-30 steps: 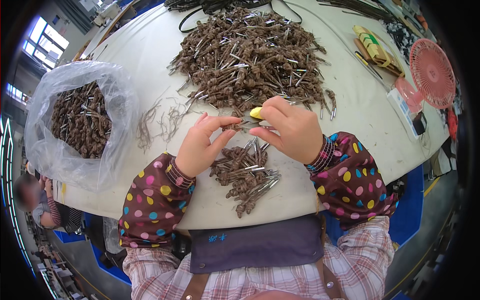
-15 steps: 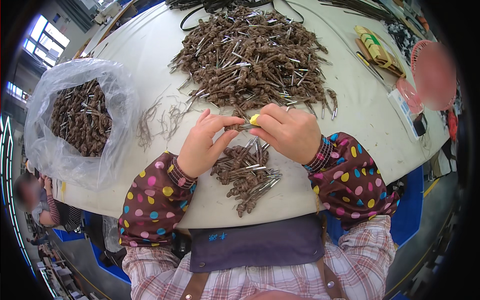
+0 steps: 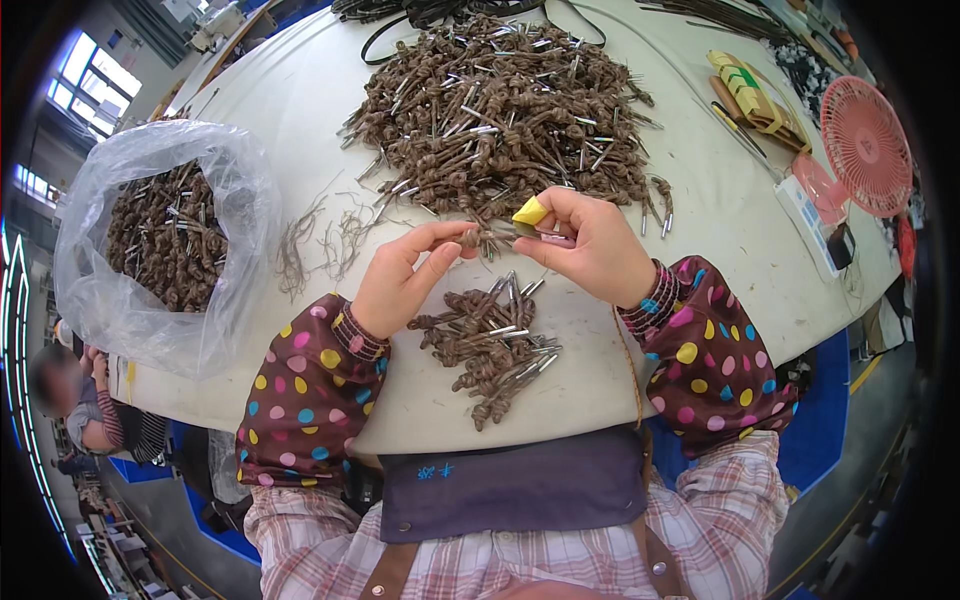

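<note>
Between the thumb and fingers of my left hand [image 3: 405, 275] is a brown knotted cord [image 3: 470, 238], just in front of the big heap. My right hand [image 3: 592, 245] grips small thread snips [image 3: 530, 212] with a yellow wrapped end; their metal part points at the cord, and my fingers hide some of it. Below both hands lies a small pile of knotted cords with silver metal tips [image 3: 490, 345]. The large heap of the same cords [image 3: 500, 120] spreads over the table beyond my hands.
At left stands an open clear plastic bag [image 3: 245, 190] filled with such cords. Loose thread scraps [image 3: 300, 240] lie beside it. To the right are a pink fan [image 3: 866, 145], a white box [image 3: 808, 225] and a yellow-green bundle [image 3: 750, 95]. A person [image 3: 90, 405] sits at far left.
My right hand has drawn back a little from the left and turned, so more of the snips shows. My left hand has shifted slightly left and still pinches the cord.
</note>
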{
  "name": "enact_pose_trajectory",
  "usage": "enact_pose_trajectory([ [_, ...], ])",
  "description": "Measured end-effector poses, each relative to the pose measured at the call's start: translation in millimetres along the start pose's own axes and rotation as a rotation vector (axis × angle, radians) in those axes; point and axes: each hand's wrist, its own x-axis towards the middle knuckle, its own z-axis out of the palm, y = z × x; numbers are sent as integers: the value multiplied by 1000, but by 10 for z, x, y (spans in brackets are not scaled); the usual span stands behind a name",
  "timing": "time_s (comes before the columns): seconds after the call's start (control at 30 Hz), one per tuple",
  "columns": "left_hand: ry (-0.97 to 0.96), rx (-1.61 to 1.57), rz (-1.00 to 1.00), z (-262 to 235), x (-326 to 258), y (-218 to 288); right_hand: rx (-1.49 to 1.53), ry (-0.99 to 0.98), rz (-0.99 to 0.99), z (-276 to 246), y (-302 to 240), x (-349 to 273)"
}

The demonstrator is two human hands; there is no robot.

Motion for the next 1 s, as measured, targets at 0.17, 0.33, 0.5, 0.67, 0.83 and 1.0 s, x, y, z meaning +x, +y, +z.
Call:
enact_pose_trajectory([
  [0.17,9,698,329,-116,-2,-154,297,-133,101,-38,-41,-29],
  [0.33,77,848,186,-469,-151,-355,43,-354,-94,189,-70,-177],
  [0.5,312,1220,258,-717,-232,-346,-59,-400,-271,200,4,-163],
  [0.67,197,1102,376,-206,95,25,35,-204,-192,90,55,-43],
  [0.83,111,1241,406,-79,413,-27,170,-107,66,32,128,15],
  [1.0,174,1216,548,-160,420,-59,139,-47,134,-6,102,25],
])
